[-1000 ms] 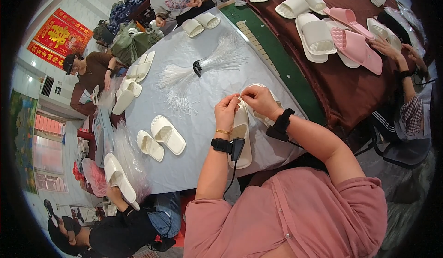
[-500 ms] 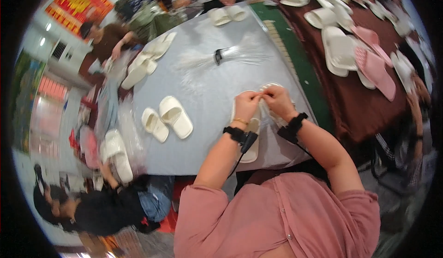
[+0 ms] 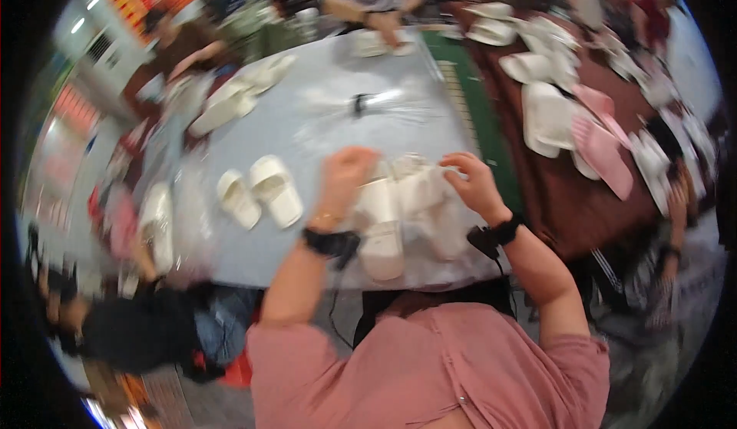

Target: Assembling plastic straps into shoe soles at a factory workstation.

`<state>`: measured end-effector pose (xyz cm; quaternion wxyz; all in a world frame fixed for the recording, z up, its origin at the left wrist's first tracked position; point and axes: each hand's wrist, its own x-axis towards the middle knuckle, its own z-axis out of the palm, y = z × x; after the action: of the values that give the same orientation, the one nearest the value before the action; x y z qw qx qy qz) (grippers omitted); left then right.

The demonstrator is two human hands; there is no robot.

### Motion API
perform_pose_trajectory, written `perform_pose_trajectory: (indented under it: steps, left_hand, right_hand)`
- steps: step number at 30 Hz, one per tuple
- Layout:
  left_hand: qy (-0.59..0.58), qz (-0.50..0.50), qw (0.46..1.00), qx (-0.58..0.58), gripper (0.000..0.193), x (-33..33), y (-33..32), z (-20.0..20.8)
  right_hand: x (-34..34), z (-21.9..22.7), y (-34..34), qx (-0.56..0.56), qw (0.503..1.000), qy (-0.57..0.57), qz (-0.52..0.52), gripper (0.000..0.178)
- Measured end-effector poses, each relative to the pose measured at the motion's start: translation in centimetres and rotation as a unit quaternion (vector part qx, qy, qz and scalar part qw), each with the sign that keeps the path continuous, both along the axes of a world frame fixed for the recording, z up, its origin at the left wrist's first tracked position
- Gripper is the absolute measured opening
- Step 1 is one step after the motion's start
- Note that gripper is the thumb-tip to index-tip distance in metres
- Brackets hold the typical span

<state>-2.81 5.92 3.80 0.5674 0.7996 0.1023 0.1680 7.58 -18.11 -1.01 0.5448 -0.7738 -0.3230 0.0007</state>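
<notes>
A pair of white slippers lies side by side at the table's near edge in front of me, the left slipper (image 3: 381, 252) and the right slipper (image 3: 444, 233), toes pointing away. My left hand (image 3: 347, 179) is at the outer side of the left slipper, smeared by motion, so its fingers cannot be made out. Beside the right slipper's toe end, my right hand (image 3: 472, 183) has curved fingers apart and holds nothing visible. Beyond the slippers lies a bundle of thin clear strips (image 3: 395, 107) with a black band (image 3: 358, 105) around its middle.
Another white slipper pair (image 3: 276, 191) sits to the left on the grey tabletop (image 3: 307, 264). More white slippers (image 3: 223, 107) lie at the far left. Across the table, a person's hands (image 3: 384, 26) touch slippers. A brown-covered table (image 3: 522, 191) at right bears white slippers and pink slippers (image 3: 603, 156).
My hands were together, pinching at the slippers' toe ends; now they are apart, the left moved leftward. The person across has brought their hands onto the far slippers.
</notes>
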Motion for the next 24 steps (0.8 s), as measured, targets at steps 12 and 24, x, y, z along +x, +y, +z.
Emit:
perform_pose_trajectory:
  steps: [12,24]
  left_hand:
    - [-0.047,0.206,0.977,0.011,0.020,-9.5,25.3,8.1]
    - [0.004,0.132,0.969,0.210,0.042,-7.0,12.3,-0.5]
  right_hand:
    - [10.5,7.5,-16.2,-0.228,0.894,-0.194,-0.333,0.045]
    - [15.7,8.5,-14.9,-0.374,0.902,-0.130,-0.173,0.042]
